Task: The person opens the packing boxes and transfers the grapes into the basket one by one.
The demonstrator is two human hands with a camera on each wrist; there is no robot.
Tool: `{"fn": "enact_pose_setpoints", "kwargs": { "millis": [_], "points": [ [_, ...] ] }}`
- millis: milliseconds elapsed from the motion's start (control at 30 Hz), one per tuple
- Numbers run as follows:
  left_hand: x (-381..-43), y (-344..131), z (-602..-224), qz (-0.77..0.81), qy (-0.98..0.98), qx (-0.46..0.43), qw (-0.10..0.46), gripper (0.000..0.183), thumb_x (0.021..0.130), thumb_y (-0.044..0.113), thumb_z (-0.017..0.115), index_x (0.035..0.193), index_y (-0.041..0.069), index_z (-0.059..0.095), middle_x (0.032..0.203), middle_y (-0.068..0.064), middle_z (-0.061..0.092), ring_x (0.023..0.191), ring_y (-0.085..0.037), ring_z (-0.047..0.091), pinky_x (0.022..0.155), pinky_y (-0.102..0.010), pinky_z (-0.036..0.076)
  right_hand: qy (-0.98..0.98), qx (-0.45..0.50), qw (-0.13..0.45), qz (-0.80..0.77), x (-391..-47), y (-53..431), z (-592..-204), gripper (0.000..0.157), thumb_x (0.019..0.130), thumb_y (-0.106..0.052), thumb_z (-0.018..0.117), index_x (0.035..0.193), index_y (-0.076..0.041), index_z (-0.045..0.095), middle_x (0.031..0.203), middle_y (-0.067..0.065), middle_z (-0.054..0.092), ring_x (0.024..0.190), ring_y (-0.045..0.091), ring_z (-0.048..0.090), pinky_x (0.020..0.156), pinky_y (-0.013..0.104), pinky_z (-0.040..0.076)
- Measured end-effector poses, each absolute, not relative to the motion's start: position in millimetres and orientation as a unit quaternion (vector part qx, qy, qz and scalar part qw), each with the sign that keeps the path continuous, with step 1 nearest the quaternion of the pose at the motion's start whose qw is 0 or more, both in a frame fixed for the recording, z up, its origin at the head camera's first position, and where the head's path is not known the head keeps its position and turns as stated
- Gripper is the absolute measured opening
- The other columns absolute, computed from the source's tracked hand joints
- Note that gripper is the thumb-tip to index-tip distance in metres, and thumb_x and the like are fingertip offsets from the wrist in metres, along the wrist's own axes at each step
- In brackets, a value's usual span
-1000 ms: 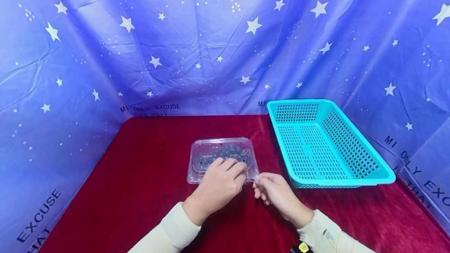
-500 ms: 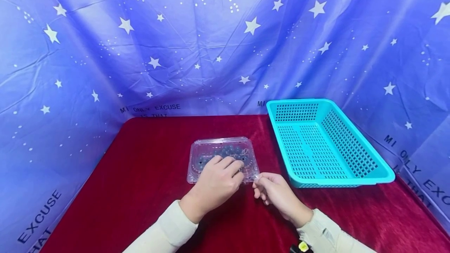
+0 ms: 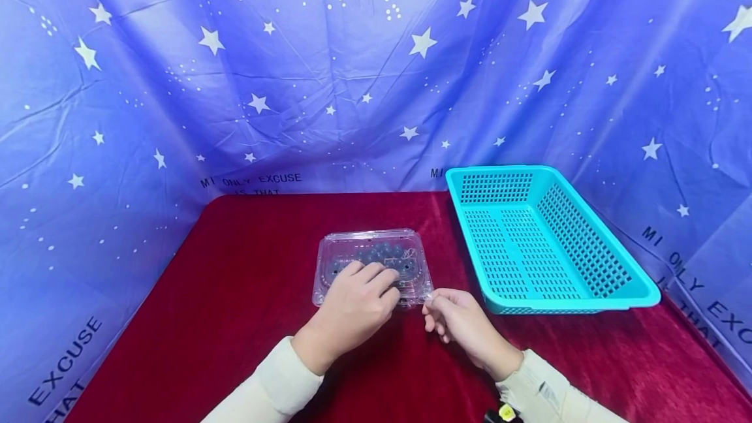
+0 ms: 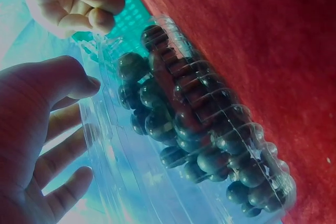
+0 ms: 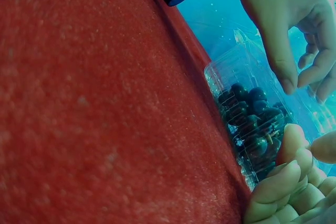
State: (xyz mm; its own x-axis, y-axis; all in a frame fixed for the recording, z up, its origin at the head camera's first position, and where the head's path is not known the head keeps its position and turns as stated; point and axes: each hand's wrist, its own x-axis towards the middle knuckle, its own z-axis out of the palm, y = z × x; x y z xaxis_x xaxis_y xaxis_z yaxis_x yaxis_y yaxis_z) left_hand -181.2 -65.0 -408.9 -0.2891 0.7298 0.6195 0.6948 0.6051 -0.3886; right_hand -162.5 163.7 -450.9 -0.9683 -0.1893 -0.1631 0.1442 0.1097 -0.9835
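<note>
A clear plastic fruit box (image 3: 335, 250) with its lid down lies on the red cloth, in the middle of the head view. Through its walls show dark round grapes (image 4: 157, 121), with a bit of pale stem in the right wrist view. My left hand (image 3: 355, 309) is over the front of the lid, fingers loosely bent; its thumb is near the rim seam in the left wrist view. At the front right corner, my right hand (image 3: 464, 325) pinches the box's edge between thumb and index finger. Whether the rim is fastened there I cannot tell.
To the right stands a turquoise plastic basket (image 3: 511, 234) with slotted walls and nothing in it. Red cloth (image 3: 247, 247) covers the table. A blue curtain (image 3: 329, 83) with white stars hangs behind and at the sides.
My left hand has slid a little to the left along the front of the lid, uncovering more grapes. The right hand keeps its hold on the corner, and the box stays in place.
</note>
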Motion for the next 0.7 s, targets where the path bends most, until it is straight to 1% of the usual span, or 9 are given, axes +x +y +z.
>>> {"fn": "enact_pose_setpoints", "kwargs": {
  "millis": [333,533,700],
  "points": [
    [-181.1,-71.9,-409.5,0.024,-0.804,-0.441,0.398,0.016,0.09,0.014,0.059,0.083,0.016,0.072,0.109,0.001,0.072,0.099,-0.019,0.067,0.069,-0.032,0.048,0.734,-0.018,0.124,-0.667,-162.4,164.7,-450.1,0.021,0.097,-0.01,0.054,0.089,0.008,0.061,0.066,0.005,0.063,0.055,0.009,0.05,0.047,0.019,0.044],
    [-179.5,-76.3,-409.5,0.021,-0.81,-0.44,0.387,0.012,0.089,0.015,0.063,0.086,0.015,0.075,0.111,0.0,0.072,0.099,-0.019,0.067,0.072,-0.033,0.051,0.736,-0.019,0.125,-0.665,-162.2,164.4,-450.2,0.022,0.097,-0.009,0.054,0.09,0.011,0.06,0.066,0.006,0.063,0.054,0.009,0.05,0.047,0.019,0.044],
    [-178.7,-79.5,-408.7,0.02,-0.812,-0.439,0.384,0.011,0.088,0.015,0.064,0.087,0.015,0.075,0.111,-0.001,0.072,0.099,-0.02,0.067,0.07,-0.033,0.05,0.735,-0.019,0.125,-0.666,-162.1,164.8,-450.7,0.022,0.097,-0.01,0.055,0.09,0.011,0.06,0.066,0.006,0.063,0.054,0.009,0.051,0.047,0.019,0.044]
  ]
}}
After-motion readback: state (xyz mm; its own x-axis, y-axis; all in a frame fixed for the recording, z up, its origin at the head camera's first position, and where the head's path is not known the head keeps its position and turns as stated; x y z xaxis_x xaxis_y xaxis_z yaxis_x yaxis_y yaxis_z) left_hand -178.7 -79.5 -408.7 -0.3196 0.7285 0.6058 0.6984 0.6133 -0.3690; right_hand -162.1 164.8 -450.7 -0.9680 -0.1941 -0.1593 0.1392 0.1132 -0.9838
